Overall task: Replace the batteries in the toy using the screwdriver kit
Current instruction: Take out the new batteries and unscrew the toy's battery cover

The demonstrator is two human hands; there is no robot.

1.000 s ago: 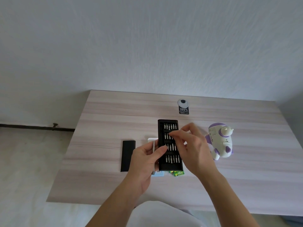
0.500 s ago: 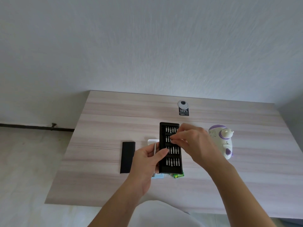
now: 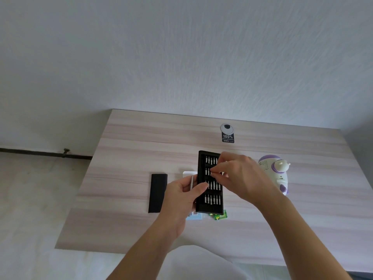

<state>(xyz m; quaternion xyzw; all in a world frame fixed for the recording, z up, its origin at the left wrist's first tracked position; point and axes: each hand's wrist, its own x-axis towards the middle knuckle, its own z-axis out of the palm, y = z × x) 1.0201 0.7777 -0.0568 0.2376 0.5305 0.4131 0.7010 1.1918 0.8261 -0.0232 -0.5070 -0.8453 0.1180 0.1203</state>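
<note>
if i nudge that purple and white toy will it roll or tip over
The toy looks rounded, almost egg-shaped, so a nudge would probably rock or roll it rather than slide it. Its purple knobs stick out and may stop a full roll. It looks like moulded plastic, so likely light and stiff.

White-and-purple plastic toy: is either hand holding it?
No, the toy stands alone on the wooden table; left hand and right hand are at the black bit case.
</note>
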